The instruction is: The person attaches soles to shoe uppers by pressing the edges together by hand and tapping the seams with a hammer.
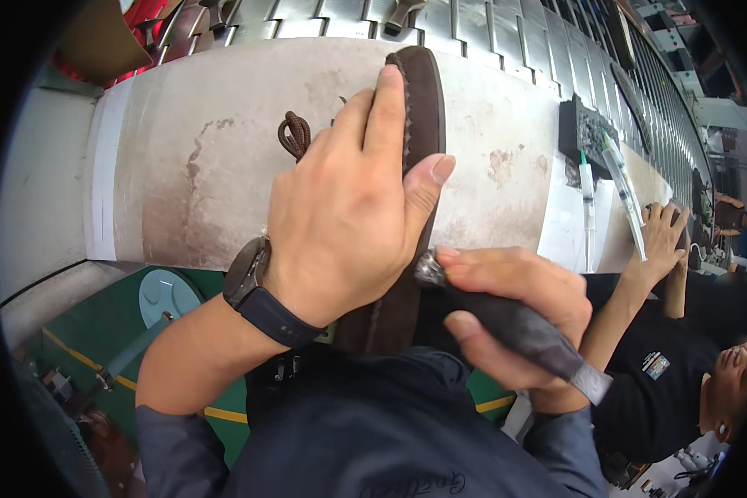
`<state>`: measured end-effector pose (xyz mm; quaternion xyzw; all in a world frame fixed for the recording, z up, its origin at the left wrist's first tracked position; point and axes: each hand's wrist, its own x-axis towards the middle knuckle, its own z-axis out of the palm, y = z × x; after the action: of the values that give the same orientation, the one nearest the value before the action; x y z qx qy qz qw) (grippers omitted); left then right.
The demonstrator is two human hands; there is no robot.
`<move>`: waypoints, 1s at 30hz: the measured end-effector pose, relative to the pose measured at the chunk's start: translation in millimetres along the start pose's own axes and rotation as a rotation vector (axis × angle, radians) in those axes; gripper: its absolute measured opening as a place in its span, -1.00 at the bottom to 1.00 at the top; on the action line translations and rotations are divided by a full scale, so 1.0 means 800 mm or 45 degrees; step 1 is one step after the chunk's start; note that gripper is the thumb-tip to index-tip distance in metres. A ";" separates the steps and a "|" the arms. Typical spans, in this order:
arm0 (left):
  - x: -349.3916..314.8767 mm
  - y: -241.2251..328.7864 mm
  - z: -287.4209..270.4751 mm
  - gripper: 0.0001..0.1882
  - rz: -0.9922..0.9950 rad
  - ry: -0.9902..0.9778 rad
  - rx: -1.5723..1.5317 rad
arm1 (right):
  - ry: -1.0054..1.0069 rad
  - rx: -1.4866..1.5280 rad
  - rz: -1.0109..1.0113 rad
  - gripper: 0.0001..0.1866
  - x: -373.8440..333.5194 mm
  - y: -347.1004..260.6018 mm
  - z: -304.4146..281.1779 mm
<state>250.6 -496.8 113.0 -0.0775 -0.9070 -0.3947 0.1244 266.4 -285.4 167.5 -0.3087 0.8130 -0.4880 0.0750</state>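
Note:
A dark brown shoe lies on its side on the pale, stained work board, its sole edge toward the right and a stitched seam along it. My left hand grips it from above, the fingers over the upper and the thumb across the sole edge. A loop of brown lace sticks out left of my fingers. My right hand is closed around a thick dark tool with pale, shiny ends. One end is close to the near part of the shoe's sole; whether it touches cannot be made out.
Metal conveyor slats run behind the board. Syringes lie at the right near a dark block. A co-worker's hands work farther right. A light blue round stool stands on the green floor at lower left.

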 end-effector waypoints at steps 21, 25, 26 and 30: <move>0.007 0.003 -0.011 0.28 -0.155 -0.249 0.113 | 0.413 0.335 0.059 -0.67 0.030 0.036 -0.027; 0.008 0.000 -0.004 0.29 -0.134 -0.237 0.071 | 0.297 0.087 -0.041 -0.68 0.038 0.055 -0.010; 0.007 -0.001 -0.002 0.28 -0.090 -0.214 0.124 | 0.306 0.085 -0.085 -0.67 0.040 0.061 -0.011; 0.016 0.005 -0.007 0.30 -0.109 -0.306 0.156 | 0.052 -0.103 -0.104 -0.70 0.073 0.044 -0.042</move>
<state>240.3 -497.2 123.3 -0.0777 -0.9403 -0.3314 0.0024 190.6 -281.6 165.5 -0.3343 0.8202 -0.4635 0.0258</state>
